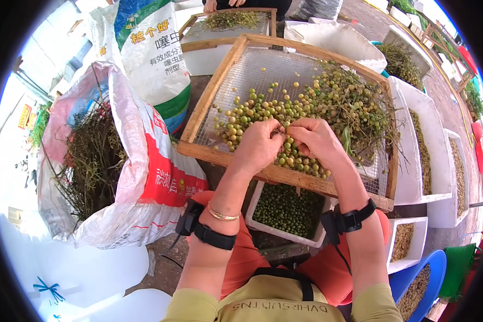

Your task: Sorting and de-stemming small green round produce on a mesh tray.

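Note:
A wood-framed wire mesh screen (209,94) lies before me, bearing loose round yellow-green fruits (265,105) and, on its right part, a heap of fruiting stems (348,104). Over the fruits near the screen's front edge, my left hand (259,145) has its fingertips pinched on a small dark stem piece. My right hand (316,141) meets it from the right, thumb and forefinger pinched close to the left fingertips; what they hold, if anything, is hidden. Beneath the front rail sits a white foam box (261,220) of small dark green fruits (287,207).
An open woven sack (133,193) of dry stems (94,161) stands at left, another printed sack (149,52) behind it. Foam boxes (436,161) and a blue basin (432,273) holding produce line the right. Across the screen is another person (225,3) at a second screen (273,22).

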Demonstrator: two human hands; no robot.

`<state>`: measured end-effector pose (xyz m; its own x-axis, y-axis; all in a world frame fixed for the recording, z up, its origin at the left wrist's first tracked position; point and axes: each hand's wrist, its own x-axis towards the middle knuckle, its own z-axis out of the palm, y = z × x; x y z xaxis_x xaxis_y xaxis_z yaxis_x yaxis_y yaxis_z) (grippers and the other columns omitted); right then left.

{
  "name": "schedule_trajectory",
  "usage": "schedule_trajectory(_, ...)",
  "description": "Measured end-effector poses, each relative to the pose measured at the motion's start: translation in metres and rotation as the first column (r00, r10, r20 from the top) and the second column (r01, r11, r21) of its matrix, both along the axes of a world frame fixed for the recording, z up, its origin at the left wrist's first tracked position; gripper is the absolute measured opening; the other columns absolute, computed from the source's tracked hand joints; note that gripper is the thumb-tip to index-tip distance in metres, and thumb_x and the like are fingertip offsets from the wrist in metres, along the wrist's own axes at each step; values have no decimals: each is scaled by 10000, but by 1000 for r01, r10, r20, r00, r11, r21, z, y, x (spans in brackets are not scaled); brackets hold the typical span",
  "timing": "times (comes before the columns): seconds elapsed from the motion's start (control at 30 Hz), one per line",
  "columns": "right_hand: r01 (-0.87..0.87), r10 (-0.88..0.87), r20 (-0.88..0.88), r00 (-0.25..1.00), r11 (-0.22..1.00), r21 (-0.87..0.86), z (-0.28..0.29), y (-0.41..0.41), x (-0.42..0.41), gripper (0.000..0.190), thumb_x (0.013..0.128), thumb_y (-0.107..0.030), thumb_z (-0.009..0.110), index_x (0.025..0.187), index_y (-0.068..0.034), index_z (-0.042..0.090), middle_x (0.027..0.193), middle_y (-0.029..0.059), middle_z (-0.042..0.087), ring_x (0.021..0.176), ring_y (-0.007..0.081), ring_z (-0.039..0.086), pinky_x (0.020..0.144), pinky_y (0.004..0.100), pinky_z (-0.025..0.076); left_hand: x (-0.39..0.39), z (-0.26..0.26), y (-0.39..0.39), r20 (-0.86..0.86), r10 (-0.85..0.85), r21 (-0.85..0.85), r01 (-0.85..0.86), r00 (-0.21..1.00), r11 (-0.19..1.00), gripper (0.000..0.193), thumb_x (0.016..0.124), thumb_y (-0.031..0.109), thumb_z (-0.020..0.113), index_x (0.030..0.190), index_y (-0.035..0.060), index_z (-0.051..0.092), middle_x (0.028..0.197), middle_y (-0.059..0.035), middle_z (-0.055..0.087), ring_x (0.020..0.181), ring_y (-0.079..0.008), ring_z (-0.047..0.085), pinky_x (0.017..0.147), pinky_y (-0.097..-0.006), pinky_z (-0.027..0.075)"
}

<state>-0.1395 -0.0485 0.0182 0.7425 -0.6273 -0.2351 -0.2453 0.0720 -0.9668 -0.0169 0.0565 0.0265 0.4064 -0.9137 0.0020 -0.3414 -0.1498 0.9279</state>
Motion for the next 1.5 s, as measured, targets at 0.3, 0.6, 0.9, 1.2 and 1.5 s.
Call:
schedule_trajectory(0.3,-78,-58,286,956,894,442,-9,-10,-25,163,823,-184,575,766,-33,554,642,11,482,427,65,401,330,204,200,-5,-1,-3,-349,95,18,-95,932,995,81,838,101,537,792,38,557,647,-23,559,531,-64,533,378,-179,370)
schedule_trajectory(0.6,21,-242,233,942,734,679,-25,-21,-33,364,884,-414,510,758,-75,469,621,-8,412,452,73,353,326,179,185,-5,21,14,-556,91,-14,-119,826,993,71,867,116,520,857,66,570,668,-78,609,360,-34,428,293,-157,246)
schedule_trajectory(0.9,-42,-374,349,859,628,777,-6,-5,-33,493,940,-458,308,1048,-23,510,761,21,510,587,116,471,404,194,354,-17,40,34,-685,42,-118,-167,727,979,81,875,103,501,893,45,556,715,-110,616,390,-55,443,315,-163,263)
schedule_trajectory(1.2,-471,420,219,881,824,316,-14,63,-62,127,816,-65,479,842,-54,602,700,28,550,529,96,476,403,200,330,11,179,125,-81,426,-538,-399,901,742,176,872,141,542,967,4,598,713,-49,596,395,-12,337,340,-160,191)
schedule_trajectory(1.5,-801,348,-805,480,548,-241,-103,101,-108,461,712,-6,484,1131,-159,599,1234,98,475,1147,274,445,926,368,371,190,146,240,991,-119,120,-813,63,570,541,789,195,534,1275,14,378,1236,-262,450,1100,-401,460,929,-420,368)
